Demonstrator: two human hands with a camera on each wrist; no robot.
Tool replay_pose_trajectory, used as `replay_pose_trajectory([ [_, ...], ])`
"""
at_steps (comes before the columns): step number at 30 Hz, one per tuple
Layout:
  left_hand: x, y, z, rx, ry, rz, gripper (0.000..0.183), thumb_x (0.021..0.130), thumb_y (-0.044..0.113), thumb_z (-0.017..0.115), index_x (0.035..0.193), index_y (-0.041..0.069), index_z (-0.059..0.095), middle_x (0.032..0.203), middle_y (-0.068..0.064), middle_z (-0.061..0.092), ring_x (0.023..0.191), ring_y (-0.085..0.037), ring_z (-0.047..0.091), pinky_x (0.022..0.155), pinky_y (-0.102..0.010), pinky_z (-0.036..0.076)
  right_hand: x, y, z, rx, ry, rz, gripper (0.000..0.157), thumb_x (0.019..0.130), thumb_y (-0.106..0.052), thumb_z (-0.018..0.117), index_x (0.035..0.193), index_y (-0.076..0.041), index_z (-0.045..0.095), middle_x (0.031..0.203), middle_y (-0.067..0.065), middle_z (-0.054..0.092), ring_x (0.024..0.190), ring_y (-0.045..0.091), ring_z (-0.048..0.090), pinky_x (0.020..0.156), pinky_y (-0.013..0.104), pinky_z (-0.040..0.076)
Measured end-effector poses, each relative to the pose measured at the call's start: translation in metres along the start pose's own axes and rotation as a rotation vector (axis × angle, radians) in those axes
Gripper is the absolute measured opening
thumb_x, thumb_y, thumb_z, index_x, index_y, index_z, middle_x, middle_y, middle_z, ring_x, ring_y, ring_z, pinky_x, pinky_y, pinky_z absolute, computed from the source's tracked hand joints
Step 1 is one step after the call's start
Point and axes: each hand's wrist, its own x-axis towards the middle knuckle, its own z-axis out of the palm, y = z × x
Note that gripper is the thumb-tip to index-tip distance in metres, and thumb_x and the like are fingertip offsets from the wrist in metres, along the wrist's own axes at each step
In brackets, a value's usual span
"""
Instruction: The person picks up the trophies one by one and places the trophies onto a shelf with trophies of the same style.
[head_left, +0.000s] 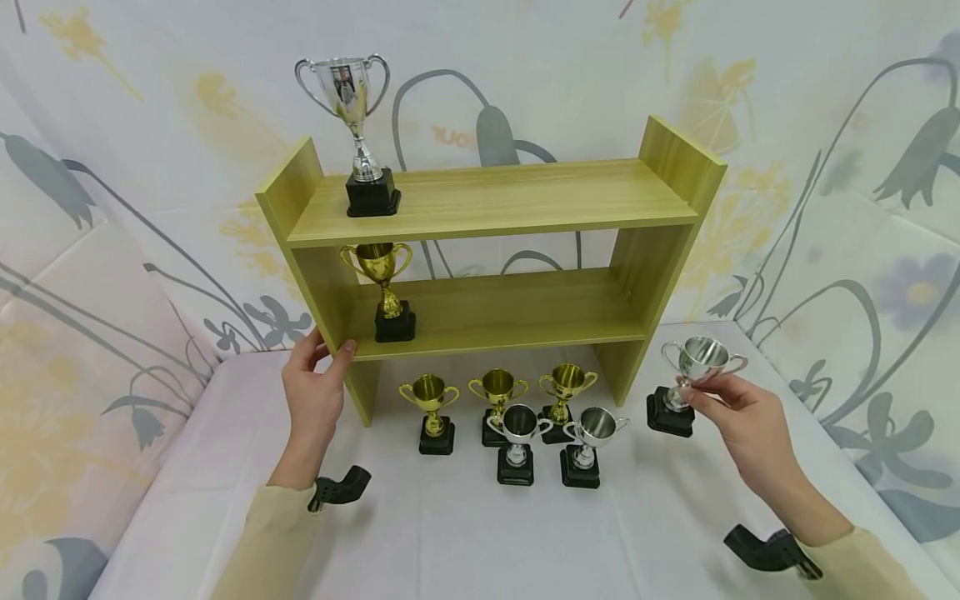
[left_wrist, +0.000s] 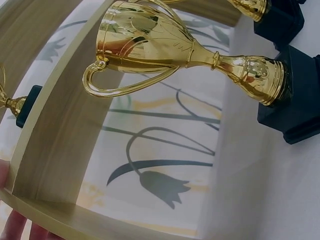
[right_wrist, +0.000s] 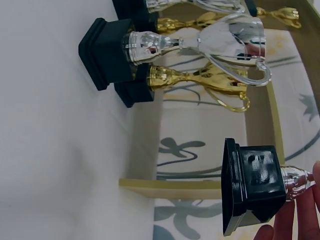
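My right hand [head_left: 750,425] pinches a small silver trophy [head_left: 702,360] by its stem, to the right of the wooden shelf [head_left: 480,229]. In the right wrist view, the underside of that trophy's black base [right_wrist: 255,185] shows, raised off the table. My left hand [head_left: 315,404] grips the shelf's left side panel at the middle board, thumb in front and fingers around the outer side. A gold trophy [head_left: 378,265] stands on the middle board close to this hand. On the top board, at the left, stands a larger silver trophy [head_left: 348,92].
Three gold trophies, one being the leftmost gold trophy [head_left: 430,396], stand on the white tablecloth [head_left: 465,542] below the shelf. Before them are a left silver trophy [head_left: 519,425] and a right silver trophy [head_left: 596,427]. Behind hangs a flower-patterned cloth [head_left: 540,75].
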Motion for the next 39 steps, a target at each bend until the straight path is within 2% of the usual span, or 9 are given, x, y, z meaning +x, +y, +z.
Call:
replay_pose_trajectory([
  [3, 0.000, 0.000, 0.000, -0.008, 0.003, 0.000, 0.046, 0.095, 0.014, 0.068, 0.140, 0.014, 0.060, 0.115, -0.001, 0.059, 0.106, -0.011, 0.052, 0.081, -0.017, 0.049, 0.001, -0.004, -0.002, 0.012, -0.004, -0.030, 0.013, 0.089, -0.002, 0.072, 0.098, 0.006, 0.069, 0.090, -0.014, 0.073, 0.095, -0.003, 0.064, 0.079, 0.011, 0.050],
  [9, 0.000, 0.001, 0.001, -0.007, 0.003, -0.005, 0.047, 0.095, 0.014, 0.068, 0.140, 0.015, 0.059, 0.117, -0.003, 0.059, 0.106, -0.011, 0.052, 0.082, -0.018, 0.048, 0.001, -0.012, -0.005, -0.045, -0.011, -0.050, 0.016, 0.090, -0.004, 0.072, 0.100, 0.007, 0.068, 0.091, -0.015, 0.072, 0.093, -0.005, 0.064, 0.079, 0.010, 0.048],
  [17, 0.000, 0.000, 0.000, 0.017, 0.005, 0.004, 0.048, 0.095, 0.013, 0.068, 0.141, 0.014, 0.058, 0.120, -0.007, 0.060, 0.107, -0.011, 0.052, 0.080, -0.016, 0.047, 0.003, -0.022, -0.009, -0.087, -0.024, -0.083, 0.015, 0.091, -0.007, 0.072, 0.101, 0.005, 0.069, 0.093, -0.016, 0.072, 0.099, -0.003, 0.059, 0.079, 0.009, 0.047],
  [28, 0.001, -0.004, 0.002, 0.032, 0.015, 0.002, 0.047, 0.095, 0.008, 0.066, 0.141, 0.009, 0.057, 0.121, -0.011, 0.059, 0.105, -0.011, 0.052, 0.079, -0.013, 0.047, 0.006, -0.036, -0.013, -0.050, -0.032, -0.107, 0.012, 0.091, -0.004, 0.071, 0.098, 0.005, 0.068, 0.094, -0.014, 0.074, 0.103, -0.002, 0.059, 0.081, 0.010, 0.047],
  [37, 0.000, -0.002, 0.001, 0.015, 0.012, 0.013, 0.047, 0.094, 0.012, 0.068, 0.140, 0.013, 0.059, 0.115, -0.005, 0.060, 0.105, -0.010, 0.052, 0.079, -0.015, 0.048, 0.008, -0.045, -0.014, -0.038, -0.035, -0.132, 0.009, 0.090, -0.002, 0.071, 0.099, 0.001, 0.069, 0.096, -0.014, 0.073, 0.104, -0.002, 0.059, 0.081, 0.010, 0.047],
  [39, 0.000, -0.001, 0.001, 0.015, 0.015, 0.013, 0.047, 0.094, 0.012, 0.068, 0.140, 0.014, 0.059, 0.114, -0.004, 0.059, 0.105, -0.009, 0.052, 0.079, -0.014, 0.048, 0.009, -0.047, -0.014, -0.002, -0.036, -0.133, 0.009, 0.089, 0.000, 0.071, 0.098, 0.002, 0.069, 0.095, -0.014, 0.073, 0.104, -0.001, 0.060, 0.081, 0.010, 0.047],
])
